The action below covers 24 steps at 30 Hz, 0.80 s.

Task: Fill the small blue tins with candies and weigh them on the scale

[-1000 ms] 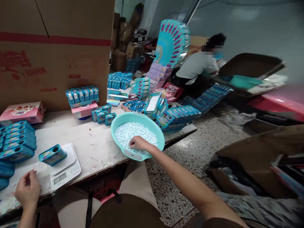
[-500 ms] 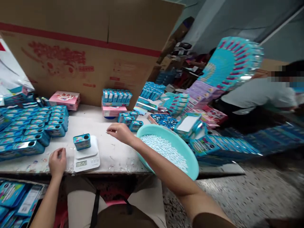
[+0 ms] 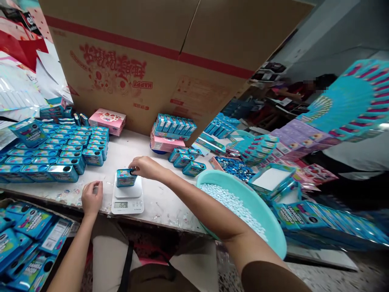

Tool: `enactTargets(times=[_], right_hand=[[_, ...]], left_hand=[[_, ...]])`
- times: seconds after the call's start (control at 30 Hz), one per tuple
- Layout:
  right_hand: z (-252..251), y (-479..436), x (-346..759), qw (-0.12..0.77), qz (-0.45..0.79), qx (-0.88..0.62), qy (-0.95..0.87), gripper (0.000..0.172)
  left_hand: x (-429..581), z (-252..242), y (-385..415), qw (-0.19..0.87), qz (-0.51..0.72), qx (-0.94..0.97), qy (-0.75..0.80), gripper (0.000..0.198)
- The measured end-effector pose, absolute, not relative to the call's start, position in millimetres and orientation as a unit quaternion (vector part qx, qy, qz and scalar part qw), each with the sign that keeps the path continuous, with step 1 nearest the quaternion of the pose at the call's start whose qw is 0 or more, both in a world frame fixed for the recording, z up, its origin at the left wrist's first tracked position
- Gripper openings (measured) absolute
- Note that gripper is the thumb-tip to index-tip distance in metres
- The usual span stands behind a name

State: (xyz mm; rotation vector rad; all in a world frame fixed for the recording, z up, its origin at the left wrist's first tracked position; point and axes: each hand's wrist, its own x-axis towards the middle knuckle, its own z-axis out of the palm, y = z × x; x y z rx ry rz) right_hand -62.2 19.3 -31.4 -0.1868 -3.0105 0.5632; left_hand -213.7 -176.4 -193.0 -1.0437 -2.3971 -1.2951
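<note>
Blue tin (image 3: 124, 179) on white scale (image 3: 128, 199), right fingers (image 3: 135, 164) bunched together at its top, left fingers (image 3: 88, 189) half-curled, slightly apart

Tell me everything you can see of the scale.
The scale is white, flat and plastic-looking, with a raised platform. Along its front are a lit display, digits 1529, any decimal point hard to make out, and small marks to the right. It lies flat near the table's front edge. A blue tin stands on it, the right hand at the tin's top. The left hand rests beside it, apart.
</note>
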Motion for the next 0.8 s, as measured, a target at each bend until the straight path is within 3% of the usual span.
enactTargets(times=[0.2, 0.37, 0.63, 0.8], right_hand=[[-31, 24, -41, 0.12, 0.206, -0.087, -0.967, 0.027], [-28, 26, 30, 0.209, 0.181, -0.189, -0.942, 0.019], [-59, 4, 187, 0.241, 0.15, -0.423, -0.86, 0.029], [-89, -13, 264, 0.209, 0.129, -0.535, -0.808, 0.037]], left_hand=[[-215, -193, -177, 0.1, -0.442, -0.343, -0.823, 0.028], [-214, -188, -176, 0.112, -0.447, -0.349, -0.816, 0.032], [-194, -89, -148, 0.229, -0.437, -0.533, -0.687, 0.035], [-194, -65, -149, 0.183, -0.392, -0.529, -0.73, 0.031]])
